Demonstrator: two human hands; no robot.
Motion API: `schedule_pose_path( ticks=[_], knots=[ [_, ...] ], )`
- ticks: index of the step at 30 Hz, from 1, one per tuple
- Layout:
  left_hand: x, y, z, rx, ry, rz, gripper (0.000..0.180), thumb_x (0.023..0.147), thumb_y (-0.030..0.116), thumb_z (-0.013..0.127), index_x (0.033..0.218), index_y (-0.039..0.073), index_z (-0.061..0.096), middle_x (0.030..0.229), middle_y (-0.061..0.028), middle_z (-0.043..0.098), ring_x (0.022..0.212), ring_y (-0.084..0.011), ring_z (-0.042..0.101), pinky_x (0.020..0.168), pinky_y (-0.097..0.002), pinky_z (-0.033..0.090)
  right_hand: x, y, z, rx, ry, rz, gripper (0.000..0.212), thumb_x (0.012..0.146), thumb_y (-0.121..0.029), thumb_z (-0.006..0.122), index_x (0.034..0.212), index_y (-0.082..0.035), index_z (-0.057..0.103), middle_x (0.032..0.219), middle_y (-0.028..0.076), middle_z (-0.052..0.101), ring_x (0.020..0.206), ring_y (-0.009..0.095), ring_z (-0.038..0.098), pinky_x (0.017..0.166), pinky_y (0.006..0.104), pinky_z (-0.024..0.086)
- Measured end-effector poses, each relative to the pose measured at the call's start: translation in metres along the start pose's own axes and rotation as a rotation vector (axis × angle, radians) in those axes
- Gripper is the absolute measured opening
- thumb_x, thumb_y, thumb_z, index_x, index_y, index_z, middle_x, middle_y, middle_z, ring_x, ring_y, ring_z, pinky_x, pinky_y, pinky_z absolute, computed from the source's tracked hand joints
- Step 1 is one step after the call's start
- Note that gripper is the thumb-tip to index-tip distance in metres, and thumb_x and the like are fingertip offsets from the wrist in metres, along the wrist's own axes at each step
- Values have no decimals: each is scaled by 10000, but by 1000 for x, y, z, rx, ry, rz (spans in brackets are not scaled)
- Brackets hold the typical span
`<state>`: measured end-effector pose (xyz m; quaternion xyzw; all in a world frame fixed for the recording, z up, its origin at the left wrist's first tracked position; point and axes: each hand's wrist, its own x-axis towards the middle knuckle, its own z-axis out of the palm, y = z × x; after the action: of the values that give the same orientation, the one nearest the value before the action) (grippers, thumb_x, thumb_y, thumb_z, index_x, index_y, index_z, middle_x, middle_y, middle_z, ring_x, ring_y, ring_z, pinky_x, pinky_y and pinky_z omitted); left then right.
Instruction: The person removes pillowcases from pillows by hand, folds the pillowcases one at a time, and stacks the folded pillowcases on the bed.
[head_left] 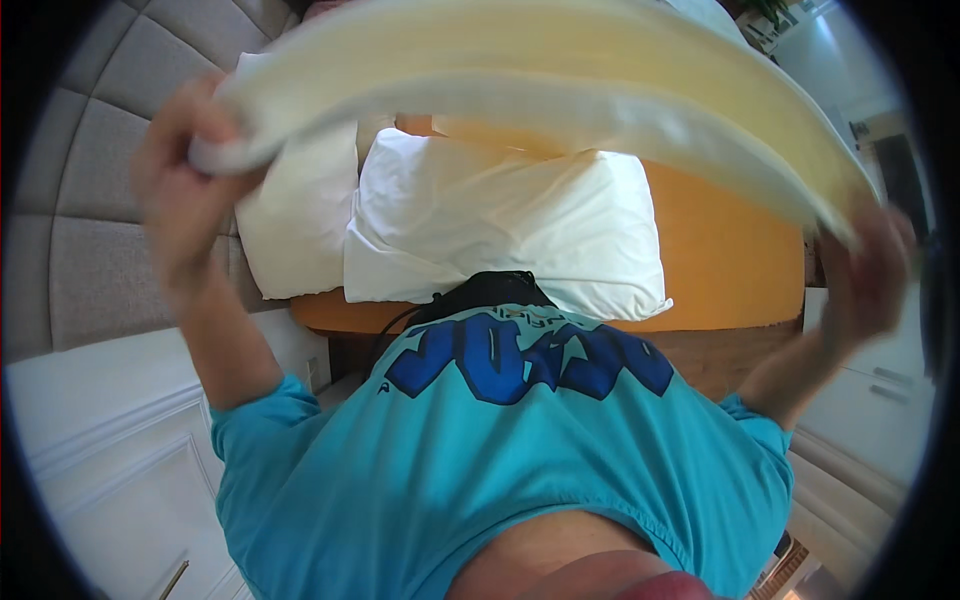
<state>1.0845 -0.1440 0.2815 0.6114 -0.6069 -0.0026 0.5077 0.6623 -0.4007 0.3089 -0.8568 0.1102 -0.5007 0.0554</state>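
Note:
A wide pale yellow cloth with a whitish lower edge is held up and stretched across the top of the view, blurred by motion. My left hand grips its left end, fingers closed on the edge. On the far right, my right hand is closed on the other end, smeared by motion. Beneath the raised cloth lies a white pillow, wrinkled on top. To its left leans a second white pillow. The cloth hides whatever is behind it.
Both pillows rest on a bed with an orange sheet. A grey padded headboard rises at the left, above white panelling. White drawers stand at the right, and a plant shows at the far top right.

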Motion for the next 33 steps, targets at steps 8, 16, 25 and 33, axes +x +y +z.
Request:
schedule_pose_path(
  ticks=[8,16,25,33],
  knots=[
    [-70,-21,-1,-1263,-493,-52,247,960,115,507,733,38,566,741,-70,552,657,-176,558,618,-272,477,-44,-20,-10,1128,-610,-26,66,822,-149,711,767,-165,746,804,92,571,703,159,580,696,281,538],
    [-93,-191,141,-1414,80,-1094,404,942,225,598,1275,14,511,1259,-114,572,1124,-194,571,958,-352,476,-170,102,219,1639,47,1349,770,849,-418,676,1445,-82,323,1370,156,485,1209,271,526,1009,412,445],
    [-161,-232,202,-217,92,-1145,408,920,137,594,1261,-66,500,1143,-153,634,986,-266,636,877,-369,509,-255,86,257,143,-263,1448,558,749,-134,739,1201,108,521,1041,195,645,912,224,646,761,321,533],
    [-165,-218,198,-757,-17,-1532,511,907,293,653,1243,-65,514,1194,-144,617,1055,-242,621,923,-382,494,-229,84,247,416,-639,1761,453,792,-296,755,1067,45,639,955,123,674,889,184,627,809,349,491]
  ],
)
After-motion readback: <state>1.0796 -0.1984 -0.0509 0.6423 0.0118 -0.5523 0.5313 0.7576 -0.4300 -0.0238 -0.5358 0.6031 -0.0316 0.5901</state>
